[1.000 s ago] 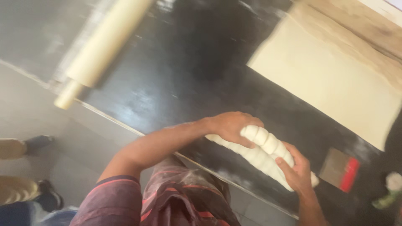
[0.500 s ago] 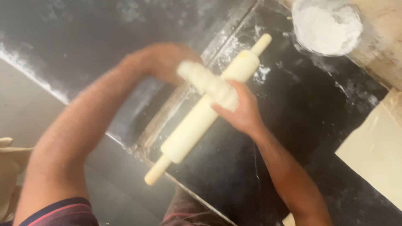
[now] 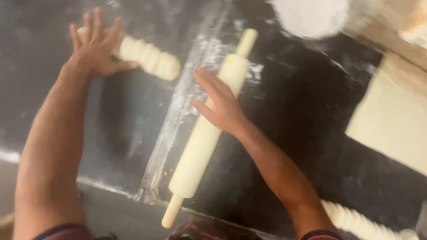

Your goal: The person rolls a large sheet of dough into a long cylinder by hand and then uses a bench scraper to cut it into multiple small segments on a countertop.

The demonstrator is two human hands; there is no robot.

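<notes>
Left hand (image 3: 95,46) flat, fingers spread wide, palm down on one end of a ridged roll of pale dough (image 3: 147,57) lying on the dark floured worktop (image 3: 302,115), far left side; nothing gripped, just pressing on it, rest of the roll sticks out to the right of the hand. Right hand (image 3: 220,106) also flat with fingers stretched out, resting across the middle of a long pale rolling pin (image 3: 207,129), not wrapped around it. Pin lies diagonal, one handle near the table's front edge, other handle pointing up toward a white heap of flour (image 3: 311,15) at the top. Dough roll and pin are apart, a streak of flour between them. Flat pale sheet of dough (image 3: 391,129) at the right edge, well apart from both hands. Second ridged dough roll (image 3: 356,222) at bottom right, just behind the right forearm. Frame is motion-blurred, fine detail unclear
</notes>
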